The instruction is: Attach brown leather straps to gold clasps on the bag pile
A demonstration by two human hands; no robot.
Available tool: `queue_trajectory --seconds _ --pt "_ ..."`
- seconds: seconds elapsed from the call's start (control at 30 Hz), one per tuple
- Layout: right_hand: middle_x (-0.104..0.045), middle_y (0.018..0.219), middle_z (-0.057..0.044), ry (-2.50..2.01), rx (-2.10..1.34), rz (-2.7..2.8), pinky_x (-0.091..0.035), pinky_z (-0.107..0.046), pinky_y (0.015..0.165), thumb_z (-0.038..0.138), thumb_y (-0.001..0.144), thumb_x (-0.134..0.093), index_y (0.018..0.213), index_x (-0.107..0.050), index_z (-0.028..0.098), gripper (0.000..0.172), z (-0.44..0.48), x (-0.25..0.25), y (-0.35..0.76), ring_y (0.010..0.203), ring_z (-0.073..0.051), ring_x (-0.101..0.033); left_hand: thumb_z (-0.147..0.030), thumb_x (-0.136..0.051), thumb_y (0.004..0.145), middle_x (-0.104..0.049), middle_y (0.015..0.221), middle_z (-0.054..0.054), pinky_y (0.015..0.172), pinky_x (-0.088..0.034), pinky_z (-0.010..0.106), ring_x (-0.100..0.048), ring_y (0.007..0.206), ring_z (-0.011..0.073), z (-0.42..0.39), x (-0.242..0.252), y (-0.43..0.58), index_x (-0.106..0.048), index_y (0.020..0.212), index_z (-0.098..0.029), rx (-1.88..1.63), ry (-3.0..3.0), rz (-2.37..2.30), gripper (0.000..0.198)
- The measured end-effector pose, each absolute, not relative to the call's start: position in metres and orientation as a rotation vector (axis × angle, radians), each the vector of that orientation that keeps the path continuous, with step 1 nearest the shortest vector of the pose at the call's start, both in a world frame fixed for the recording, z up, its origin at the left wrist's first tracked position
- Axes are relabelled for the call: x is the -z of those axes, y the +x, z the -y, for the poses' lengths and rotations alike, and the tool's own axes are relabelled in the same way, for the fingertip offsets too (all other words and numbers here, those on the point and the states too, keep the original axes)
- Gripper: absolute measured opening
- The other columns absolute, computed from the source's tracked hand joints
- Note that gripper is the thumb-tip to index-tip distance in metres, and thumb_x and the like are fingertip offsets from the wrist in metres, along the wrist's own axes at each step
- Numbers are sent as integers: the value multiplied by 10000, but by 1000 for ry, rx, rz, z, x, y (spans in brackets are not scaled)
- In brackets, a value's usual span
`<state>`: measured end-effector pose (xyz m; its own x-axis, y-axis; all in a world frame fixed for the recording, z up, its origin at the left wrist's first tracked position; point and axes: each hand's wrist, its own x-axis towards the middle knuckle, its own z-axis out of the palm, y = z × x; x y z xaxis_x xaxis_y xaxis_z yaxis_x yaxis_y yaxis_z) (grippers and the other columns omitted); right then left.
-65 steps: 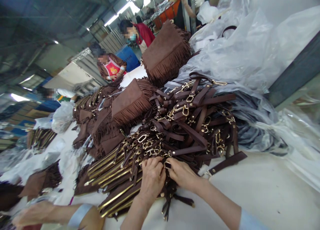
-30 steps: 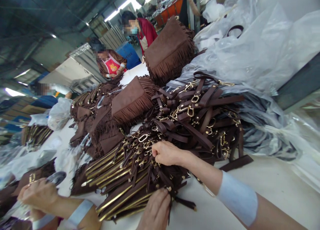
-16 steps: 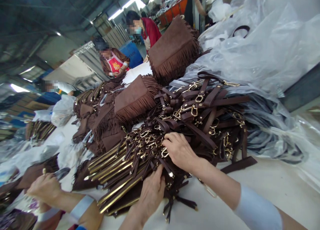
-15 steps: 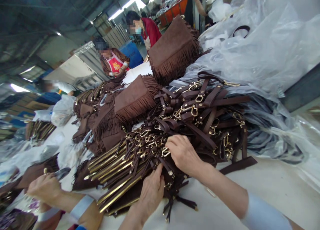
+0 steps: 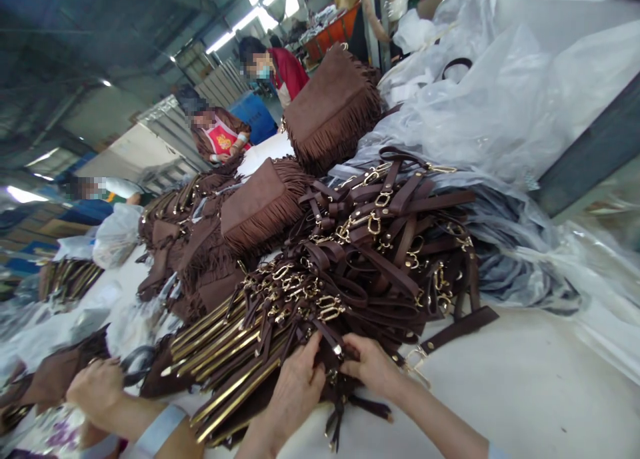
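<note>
A big heap of brown leather straps (image 5: 395, 246) with gold clasps lies on the white table (image 5: 525, 392). Against its near side leans a stack of brown fringed bags with gold zips (image 5: 225, 352). My left hand (image 5: 297, 389) is curled on the near end of that stack, fingers closed on a strap end. My right hand (image 5: 373, 366) sits just to its right, pinching the same brown strap with a gold clasp (image 5: 333, 344). Both hands almost touch.
Upright fringed brown bags (image 5: 333, 109) (image 5: 260, 202) stand behind the heap. Clear plastic sheeting (image 5: 500, 112) covers the right side. A co-worker's hand (image 5: 97, 389) works at the lower left. Other people stand at the far end.
My right hand has pulled back from on top of the clasps to the near edge of the heap, next to my left hand. Both now grip one strap end.
</note>
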<state>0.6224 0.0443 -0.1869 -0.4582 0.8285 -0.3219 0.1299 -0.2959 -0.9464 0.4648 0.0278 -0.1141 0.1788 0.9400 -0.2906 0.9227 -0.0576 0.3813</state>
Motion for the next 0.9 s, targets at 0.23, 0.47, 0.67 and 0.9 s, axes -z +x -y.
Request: queue_trajectory --seconds 0.23,0.47,0.67,0.9 --pt "-609 743 -4 -1255 -1588 1624 -390 -260 686 179 754 -481 788 -598 185 122 -44 191 638 736 -152 -558 -164 -552 694 -622 1019 46 835 -474 335 -570 951 198 -19 115 482 -452 1178 -231 -41 1971 -1837 498" --pt "-586 895 -49 -1410 -1198 1686 -429 -298 772 93 797 -377 893 -548 187 217 -44 189 633 848 -170 -553 -188 -608 664 -591 1005 76 833 -427 454 -536 949 283 -16 135 502 -532 1005 -205 106 2204 -2124 350" --pt "-561 930 -78 -1378 -885 1964 -427 -335 778 68 824 -366 832 -572 173 232 -22 183 627 872 -205 -501 -103 -523 675 -604 889 56 766 -454 343 -560 867 230 -18 136 499 -509 920 -189 121 2178 -2060 260" --pt "-560 941 -50 -1524 -1317 1786 -407 -272 793 69 763 -474 809 -598 192 181 -31 182 619 919 -181 -520 -116 -541 680 -598 772 21 671 -462 293 -577 751 199 -16 137 493 -472 898 -199 38 2221 -2042 244"
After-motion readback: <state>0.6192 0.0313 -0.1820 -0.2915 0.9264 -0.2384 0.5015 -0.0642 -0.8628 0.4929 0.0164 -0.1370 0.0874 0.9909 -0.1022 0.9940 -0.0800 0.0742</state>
